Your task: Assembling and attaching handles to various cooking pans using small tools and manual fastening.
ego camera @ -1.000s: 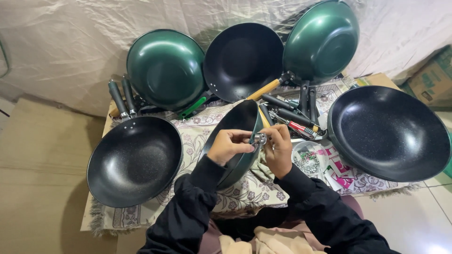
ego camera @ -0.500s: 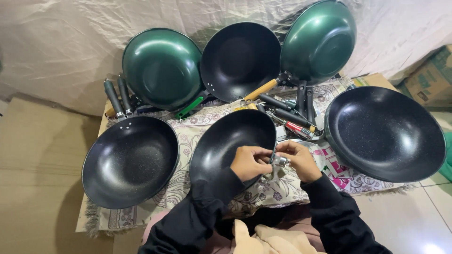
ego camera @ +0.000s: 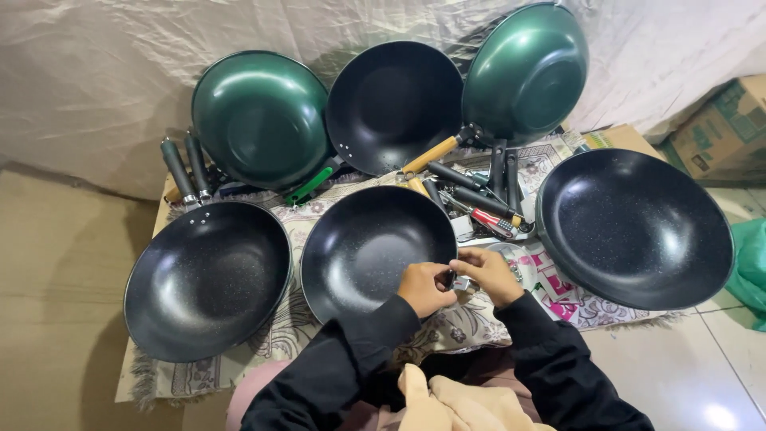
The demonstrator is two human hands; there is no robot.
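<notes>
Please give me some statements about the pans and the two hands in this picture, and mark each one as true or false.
1. Both hands meet at the near rim of the middle black wok. True: the left hand and the right hand pinch a small metal part there.
2. All the pans are black. False: two green woks, one and another, lean against the sheet at the back.
3. The large black wok on the right lies flat with its inside facing up. True.
4. The black wok on the left has no handle. False: a dark handle sticks out from its far side.
5. Loose handles lie behind the middle wok. True.
</notes>
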